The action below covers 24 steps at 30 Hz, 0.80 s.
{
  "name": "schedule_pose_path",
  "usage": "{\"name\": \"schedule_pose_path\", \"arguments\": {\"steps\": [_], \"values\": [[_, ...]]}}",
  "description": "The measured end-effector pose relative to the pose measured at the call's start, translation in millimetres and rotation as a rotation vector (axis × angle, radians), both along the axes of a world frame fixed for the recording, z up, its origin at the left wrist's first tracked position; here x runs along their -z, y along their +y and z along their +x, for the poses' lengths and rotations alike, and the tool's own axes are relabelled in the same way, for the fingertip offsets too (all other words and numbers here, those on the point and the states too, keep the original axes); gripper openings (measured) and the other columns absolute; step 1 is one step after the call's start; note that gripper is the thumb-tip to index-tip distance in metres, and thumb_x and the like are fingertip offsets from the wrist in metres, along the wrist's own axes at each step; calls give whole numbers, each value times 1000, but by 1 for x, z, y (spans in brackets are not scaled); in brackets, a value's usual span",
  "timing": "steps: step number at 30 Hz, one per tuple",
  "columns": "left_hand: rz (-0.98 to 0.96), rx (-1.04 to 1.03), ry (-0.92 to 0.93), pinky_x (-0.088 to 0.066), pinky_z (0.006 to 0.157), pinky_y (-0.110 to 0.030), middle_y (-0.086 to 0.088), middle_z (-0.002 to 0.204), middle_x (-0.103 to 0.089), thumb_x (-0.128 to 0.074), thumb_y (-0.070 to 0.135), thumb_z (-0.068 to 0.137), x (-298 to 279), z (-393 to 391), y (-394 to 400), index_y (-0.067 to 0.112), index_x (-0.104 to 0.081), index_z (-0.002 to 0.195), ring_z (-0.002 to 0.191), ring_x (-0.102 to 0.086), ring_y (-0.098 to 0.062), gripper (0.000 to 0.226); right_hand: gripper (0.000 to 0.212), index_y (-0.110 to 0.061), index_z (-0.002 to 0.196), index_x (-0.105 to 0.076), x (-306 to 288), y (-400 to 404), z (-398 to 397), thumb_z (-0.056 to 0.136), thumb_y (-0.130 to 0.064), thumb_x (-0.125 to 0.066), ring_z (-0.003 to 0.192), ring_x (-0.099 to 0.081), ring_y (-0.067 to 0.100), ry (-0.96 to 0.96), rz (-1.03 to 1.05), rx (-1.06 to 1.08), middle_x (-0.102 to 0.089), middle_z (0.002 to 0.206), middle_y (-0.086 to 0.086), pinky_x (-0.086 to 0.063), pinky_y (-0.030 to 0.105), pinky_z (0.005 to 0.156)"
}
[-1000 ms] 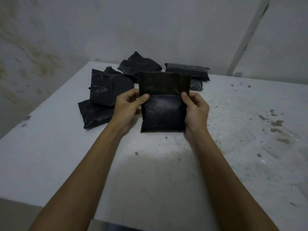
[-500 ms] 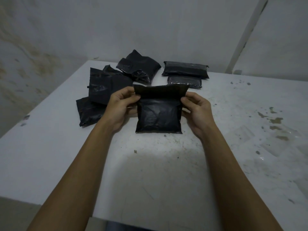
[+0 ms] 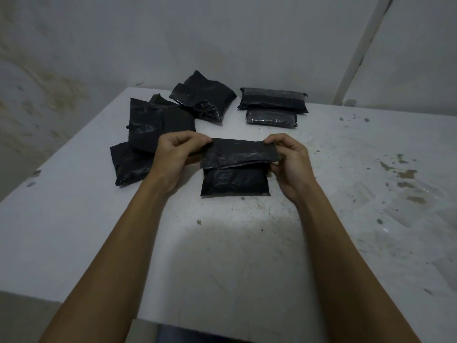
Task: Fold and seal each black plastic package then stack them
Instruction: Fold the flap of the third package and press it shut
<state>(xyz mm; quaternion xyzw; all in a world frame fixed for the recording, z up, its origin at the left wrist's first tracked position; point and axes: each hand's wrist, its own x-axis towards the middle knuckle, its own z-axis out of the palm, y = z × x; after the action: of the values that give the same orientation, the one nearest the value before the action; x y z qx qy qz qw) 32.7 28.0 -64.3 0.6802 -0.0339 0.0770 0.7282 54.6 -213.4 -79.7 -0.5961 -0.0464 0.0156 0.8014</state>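
both hands, left hand (image 3: 173,154) and right hand (image 3: 290,159), fingers curled tight, pinching the flap corners of the black package (image 3: 235,179) on the table (image 3: 247,243)

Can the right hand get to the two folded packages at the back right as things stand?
Probably not yet: the right hand pinches the package flap. The bare table before the folded packages leaves the way free.
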Motion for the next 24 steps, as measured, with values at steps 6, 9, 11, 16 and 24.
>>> {"name": "schedule_pose_path", "arguments": {"steps": [6, 9, 11, 16, 24], "values": [[58, 98, 0, -62, 83, -30, 3, 96, -77, -69, -12, 86, -1, -3, 6, 12, -74, 102, 93, -74, -17, 29, 32, -10, 79, -74, -1, 3, 1, 95, -8, -46, 94, -63, 18, 43, 70, 38, -71, 93, 5, -54, 30, 78], [58, 211, 62, -61, 90, -39, 4, 108, -73, -63, -16, 87, -2, -6, 7, 16, -72, 105, 100, -72, -16, 38, 26, -11, 83, -77, 1, 5, 1, 91, 3, -56, 93, -63, 16, 28, -25, 35, -73, 91, 3, -52, 27, 78], [64, 291, 107, -59, 93, -42, -1, 119, -70, -63, -10, 88, -2, -6, 8, 20, -73, 106, 106, -69, -19, 36, 31, -10, 86, -78, 0, 6, 0, 88, 10, -55, 94, -62, 17, 36, -38, 13, -73, 93, 3, -51, 29, 78], [61, 314, 183, -49, 93, -43, -18, 121, -70, -74, 22, 89, -1, -4, -1, 18, -79, 99, 105, -64, -26, 12, 35, -9, 95, -79, -5, 11, -6, 89, 12, -52, 95, -67, 11, 43, -64, -15, -77, 99, 2, -56, 24, 78], [234, 472, 197, -60, 85, -30, -3, 121, -74, -78, 10, 76, -6, -6, 4, 18, -70, 120, 113, -70, -21, 45, 44, -10, 115, -75, -3, 14, -4, 89, 16, -51, 102, -72, 16, 10, -132, -48, -78, 105, 7, -57, 27, 87]]}}
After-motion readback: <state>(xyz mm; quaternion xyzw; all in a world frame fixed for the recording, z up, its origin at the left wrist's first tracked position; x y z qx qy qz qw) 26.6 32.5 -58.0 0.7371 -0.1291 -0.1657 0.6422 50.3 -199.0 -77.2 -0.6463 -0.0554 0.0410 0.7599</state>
